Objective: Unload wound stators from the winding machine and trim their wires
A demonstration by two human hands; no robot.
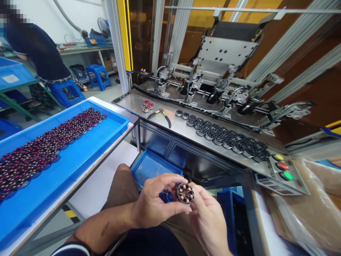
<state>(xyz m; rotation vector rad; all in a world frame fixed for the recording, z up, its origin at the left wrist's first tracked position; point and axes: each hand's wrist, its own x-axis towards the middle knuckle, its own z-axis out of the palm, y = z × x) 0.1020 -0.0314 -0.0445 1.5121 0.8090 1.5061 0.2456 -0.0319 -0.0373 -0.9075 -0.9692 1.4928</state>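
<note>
Above my lap I hold a round motor stator (185, 193) with copper coils set around a black ring. My left hand (157, 199) grips its left edge between thumb and fingers. On the other side, my right hand (207, 209) pinches the lower right edge. Thin loose wires (167, 195) hang off the stator's left side. Its coil face is turned up towards me; the underside is hidden.
Wound stators (53, 145) fill part of a blue tray (112, 126) at left. Ahead, a metal ledge carries cutting pliers (161, 114), a few wound stators (146, 106) and rows of black stator cores (223, 133). Machine buttons (282, 166) are at right. A seated person (37, 46) works behind.
</note>
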